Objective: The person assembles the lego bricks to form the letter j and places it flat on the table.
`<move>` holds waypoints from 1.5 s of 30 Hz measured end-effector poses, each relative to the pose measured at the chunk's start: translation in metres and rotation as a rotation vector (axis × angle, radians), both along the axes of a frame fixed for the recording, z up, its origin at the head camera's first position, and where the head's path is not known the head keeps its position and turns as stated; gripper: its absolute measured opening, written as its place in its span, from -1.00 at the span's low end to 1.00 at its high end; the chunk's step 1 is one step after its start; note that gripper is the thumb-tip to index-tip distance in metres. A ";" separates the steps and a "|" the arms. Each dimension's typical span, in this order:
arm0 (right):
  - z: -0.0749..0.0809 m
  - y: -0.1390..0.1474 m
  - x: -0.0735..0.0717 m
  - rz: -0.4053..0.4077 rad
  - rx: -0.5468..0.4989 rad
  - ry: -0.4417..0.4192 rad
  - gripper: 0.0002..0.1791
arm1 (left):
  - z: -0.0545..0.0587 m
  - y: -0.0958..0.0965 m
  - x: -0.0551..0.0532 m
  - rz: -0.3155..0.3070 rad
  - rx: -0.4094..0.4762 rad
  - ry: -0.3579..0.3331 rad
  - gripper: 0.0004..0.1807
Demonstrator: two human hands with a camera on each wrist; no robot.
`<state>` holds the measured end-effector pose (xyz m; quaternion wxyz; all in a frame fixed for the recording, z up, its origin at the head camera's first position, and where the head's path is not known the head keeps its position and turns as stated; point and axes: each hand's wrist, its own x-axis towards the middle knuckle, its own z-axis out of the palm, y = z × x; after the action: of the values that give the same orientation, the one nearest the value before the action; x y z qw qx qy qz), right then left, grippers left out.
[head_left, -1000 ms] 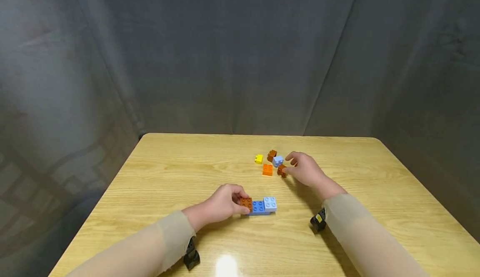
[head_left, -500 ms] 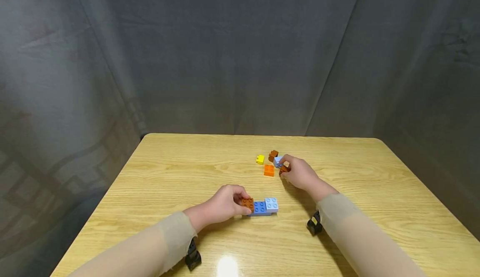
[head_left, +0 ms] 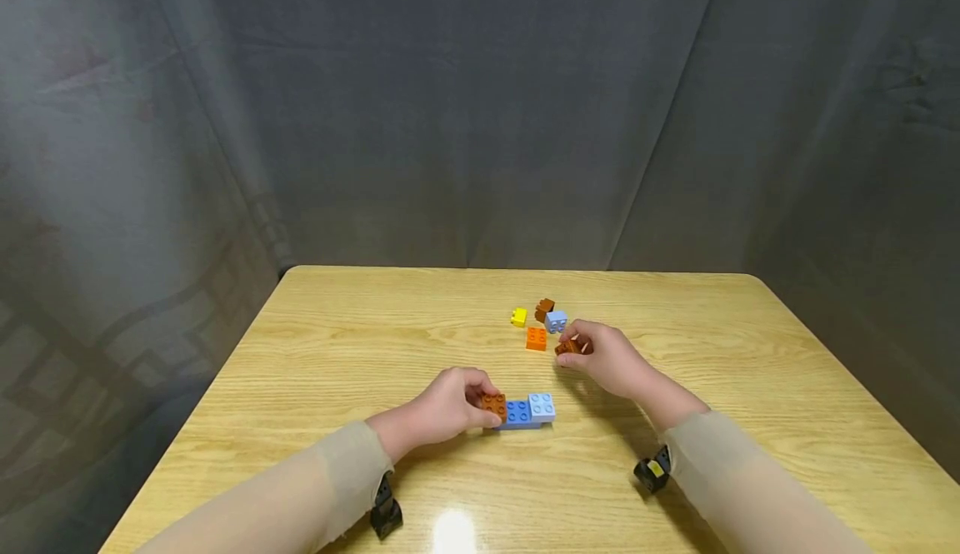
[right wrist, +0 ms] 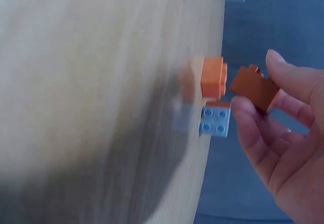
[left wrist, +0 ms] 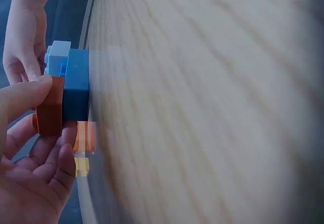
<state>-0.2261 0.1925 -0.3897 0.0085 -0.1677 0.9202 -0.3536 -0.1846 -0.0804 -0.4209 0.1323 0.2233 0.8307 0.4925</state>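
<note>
Joined bricks on table, loose bricks behind, curtain beyond

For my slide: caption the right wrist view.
Fingers pinch a brown building brick near an orange brick and a light blue brick.

Grey drapes right across the back and both sides — and below, pale wood-grained tabletop, white glare gleaming up close!

No lettering, number or brand is showing legibly. At the lower right of the head view, a yellow patch is sitting on the black wrist device, displaying nothing readable.
</note>
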 end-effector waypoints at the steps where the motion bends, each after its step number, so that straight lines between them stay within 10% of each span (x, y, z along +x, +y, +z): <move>1: 0.000 -0.001 0.004 0.008 -0.017 -0.001 -0.81 | 0.000 0.000 0.000 0.000 -0.001 0.001 -0.77; 16: -0.006 -0.017 0.040 0.100 -0.185 -0.020 -0.81 | -0.001 0.000 -0.001 0.003 -0.013 0.011 -0.76; 45: -0.010 -0.013 0.049 0.194 -0.188 -0.071 -0.80 | 0.000 -0.002 -0.001 -0.017 0.003 0.013 -0.78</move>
<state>-0.1769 0.1792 -0.4001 0.0594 -0.2432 0.8617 -0.4414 -0.1857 -0.0821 -0.4214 0.1309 0.2338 0.8289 0.4910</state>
